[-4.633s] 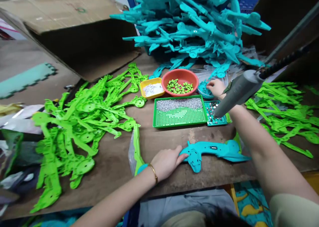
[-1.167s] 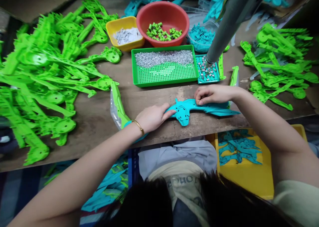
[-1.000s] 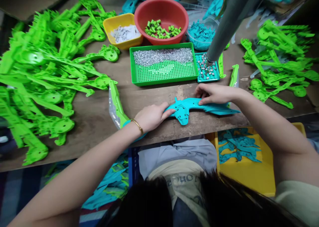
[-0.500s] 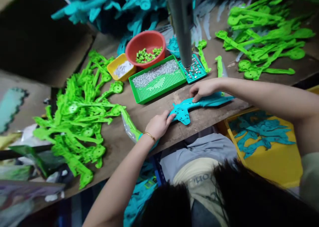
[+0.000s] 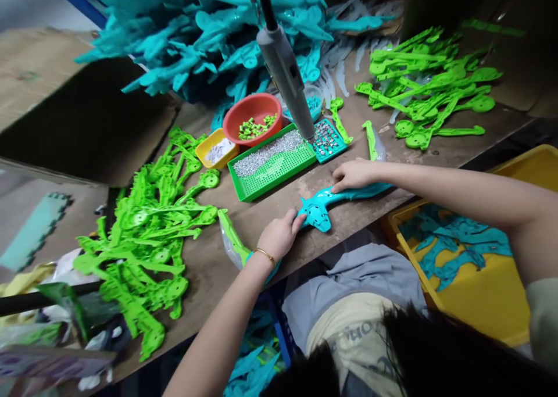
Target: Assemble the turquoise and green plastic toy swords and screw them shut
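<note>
A turquoise plastic toy bow (image 5: 317, 215) lies along the bench's front edge, with a green limb at each end: a left green limb (image 5: 232, 237) and a right green limb (image 5: 372, 140), both with clear plastic beside them. My left hand (image 5: 279, 234) is closed around the narrow part left of the bow's slotted middle. My right hand (image 5: 352, 175) is closed over the upper edge of its right half, thumb on top, hiding the spot under the fingers. Above the small parts trays hangs a grey electric screwdriver (image 5: 288, 80), touched by neither hand.
Behind the bow are a green tray (image 5: 279, 175) of silver screws, a turquoise tray (image 5: 343, 143) of round metal pieces, and a red bowl (image 5: 231, 115). Green part heaps (image 5: 152, 217) flank them. A yellow bin (image 5: 488, 304) stands lower right; turquoise parts (image 5: 196, 36) pile behind.
My right hand has come from the bowl of small turquoise pieces to the bow's right half; the small dark slot seen there is now covered. My left hand keeps its hold. The view has turned.
</note>
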`<state>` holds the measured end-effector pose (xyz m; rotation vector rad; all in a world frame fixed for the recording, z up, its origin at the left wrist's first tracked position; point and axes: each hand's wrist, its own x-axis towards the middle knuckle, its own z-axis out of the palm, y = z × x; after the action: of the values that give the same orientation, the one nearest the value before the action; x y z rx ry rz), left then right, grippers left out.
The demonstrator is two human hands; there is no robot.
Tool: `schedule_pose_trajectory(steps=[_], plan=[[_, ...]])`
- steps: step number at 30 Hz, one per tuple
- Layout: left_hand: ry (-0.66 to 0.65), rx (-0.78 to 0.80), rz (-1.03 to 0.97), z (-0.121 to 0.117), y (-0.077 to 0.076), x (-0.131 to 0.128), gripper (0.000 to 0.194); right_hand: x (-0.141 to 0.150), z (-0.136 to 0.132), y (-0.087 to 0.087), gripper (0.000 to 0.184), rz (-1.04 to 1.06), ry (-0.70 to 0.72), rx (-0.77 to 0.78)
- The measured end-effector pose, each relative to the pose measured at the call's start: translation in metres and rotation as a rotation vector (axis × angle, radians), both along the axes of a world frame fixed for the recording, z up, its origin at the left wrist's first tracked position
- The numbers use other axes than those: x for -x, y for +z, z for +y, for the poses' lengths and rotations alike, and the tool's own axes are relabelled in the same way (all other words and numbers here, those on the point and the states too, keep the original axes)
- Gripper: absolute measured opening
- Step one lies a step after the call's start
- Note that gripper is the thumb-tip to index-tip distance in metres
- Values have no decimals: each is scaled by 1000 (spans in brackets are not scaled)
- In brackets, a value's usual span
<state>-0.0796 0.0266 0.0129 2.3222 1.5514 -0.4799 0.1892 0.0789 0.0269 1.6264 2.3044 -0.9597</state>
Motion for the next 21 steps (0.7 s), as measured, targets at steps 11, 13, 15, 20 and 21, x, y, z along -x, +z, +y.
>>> schedule_pose_trajectory(steps=[11,13,15,20,21], plan=[[-65,-86,-134,3,2,12,37,-50,67,-8,41,-210,-314,-592],[-37,-123,-229,2,0,14,34,-54,80,-11,42,-229,-374,-630],[25,-173,-356,1,-1,13,29,-52,92,-12,44,-165,-388,-625],[-87,-220,-507,-9,-2,2,61,-35,125,-21,42,-88,-453,-464],[-130,-195,-493,-11,-4,-1,73,-33,129,-25,42,-69,-449,-468]])
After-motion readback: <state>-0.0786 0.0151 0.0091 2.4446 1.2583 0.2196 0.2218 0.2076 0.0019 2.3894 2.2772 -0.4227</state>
